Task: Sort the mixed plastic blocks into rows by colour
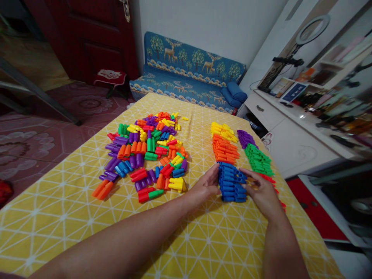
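Observation:
A stack of blue plastic pieces (231, 182) lies on the yellow patterned tablecloth (72, 217). My left hand (207, 184) presses flat against its left side, and my right hand (261, 192) rests against its right side, fingers spread. Beyond the blue stack lie sorted rows of orange pieces (225, 150) and yellow pieces (222, 131). To the right run purple pieces (245, 137), green pieces (258, 159) and red pieces (270, 179), the red ones partly hidden by my right hand. A mixed heap of coloured pieces (145, 155) covers the table's middle left.
A blue patterned sofa (188, 73) stands behind the table. A white cabinet (290, 128) with a ring light (312, 29) and clutter is close on the right. A dark red door (87, 35) and a small stool (110, 79) are at the far left.

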